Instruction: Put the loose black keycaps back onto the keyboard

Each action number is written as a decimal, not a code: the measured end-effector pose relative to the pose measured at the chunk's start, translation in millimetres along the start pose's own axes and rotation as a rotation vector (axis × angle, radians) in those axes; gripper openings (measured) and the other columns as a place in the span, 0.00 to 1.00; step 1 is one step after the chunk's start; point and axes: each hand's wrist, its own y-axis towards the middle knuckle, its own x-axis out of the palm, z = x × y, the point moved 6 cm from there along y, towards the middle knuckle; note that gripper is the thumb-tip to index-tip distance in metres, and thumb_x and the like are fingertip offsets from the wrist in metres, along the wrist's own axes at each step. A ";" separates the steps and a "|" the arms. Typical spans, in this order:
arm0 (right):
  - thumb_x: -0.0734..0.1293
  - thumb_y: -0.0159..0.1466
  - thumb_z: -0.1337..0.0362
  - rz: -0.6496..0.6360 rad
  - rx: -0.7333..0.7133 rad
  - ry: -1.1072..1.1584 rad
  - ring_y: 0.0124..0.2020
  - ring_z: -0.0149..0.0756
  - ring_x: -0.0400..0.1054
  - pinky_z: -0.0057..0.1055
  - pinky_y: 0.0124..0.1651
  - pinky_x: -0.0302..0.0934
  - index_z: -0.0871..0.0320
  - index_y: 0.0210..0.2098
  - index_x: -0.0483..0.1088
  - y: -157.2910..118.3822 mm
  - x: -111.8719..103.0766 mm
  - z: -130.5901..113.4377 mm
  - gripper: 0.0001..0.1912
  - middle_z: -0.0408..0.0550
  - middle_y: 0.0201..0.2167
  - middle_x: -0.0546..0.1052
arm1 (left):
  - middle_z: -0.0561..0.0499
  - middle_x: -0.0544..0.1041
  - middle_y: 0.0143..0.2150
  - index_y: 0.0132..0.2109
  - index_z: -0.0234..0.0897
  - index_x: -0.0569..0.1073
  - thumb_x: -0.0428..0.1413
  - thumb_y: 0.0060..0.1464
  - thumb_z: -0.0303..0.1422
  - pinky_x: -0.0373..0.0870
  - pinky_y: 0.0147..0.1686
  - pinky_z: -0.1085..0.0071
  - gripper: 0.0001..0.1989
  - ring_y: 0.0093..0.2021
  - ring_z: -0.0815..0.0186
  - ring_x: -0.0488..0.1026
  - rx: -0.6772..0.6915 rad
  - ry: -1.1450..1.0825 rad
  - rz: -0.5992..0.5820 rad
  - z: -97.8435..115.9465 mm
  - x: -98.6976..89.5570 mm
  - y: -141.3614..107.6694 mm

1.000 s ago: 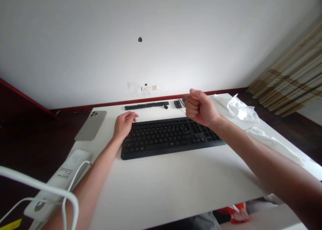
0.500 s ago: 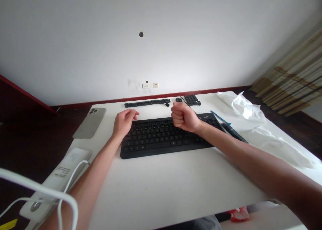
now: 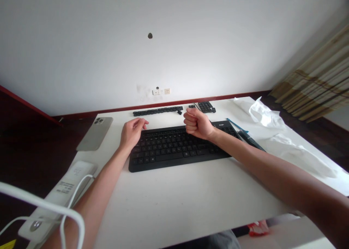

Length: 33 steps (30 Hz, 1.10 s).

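A black keyboard (image 3: 169,151) lies on the white table (image 3: 163,198). My left hand (image 3: 132,132) rests at its upper left corner, thumb and fingers curled together; whatever they may hold is hidden. Over the upper right part of the keys is my right hand (image 3: 198,123), closed in a fist, and its inside cannot be seen. Behind the keyboard stretches a row of loose black keycaps (image 3: 158,111), with a single keycap (image 3: 179,112) just in front of it. A block of number keycaps (image 3: 205,107) sits farther right.
On the left are a grey phone (image 3: 95,133) and a white power strip (image 3: 64,191) with white cables. To the right lie a blue stick-like tool (image 3: 237,125), a dark flat object (image 3: 252,141) and crumpled clear plastic bags (image 3: 265,112).
The whole view has shifted slightly, so the things appear a little farther left. Both hands keep nearly the same pose and place over the keyboard.
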 end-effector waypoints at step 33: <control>0.61 0.71 0.62 0.122 -0.452 -1.556 0.52 0.49 0.73 0.46 0.58 0.65 0.54 0.48 0.81 18.1 -60.0 -13.0 0.16 0.50 0.50 0.82 | 0.53 0.77 0.29 0.34 0.38 0.81 0.54 0.62 0.42 0.66 0.38 0.71 0.16 0.33 0.66 0.73 0.022 0.003 -0.029 -3.2 1.4 0.4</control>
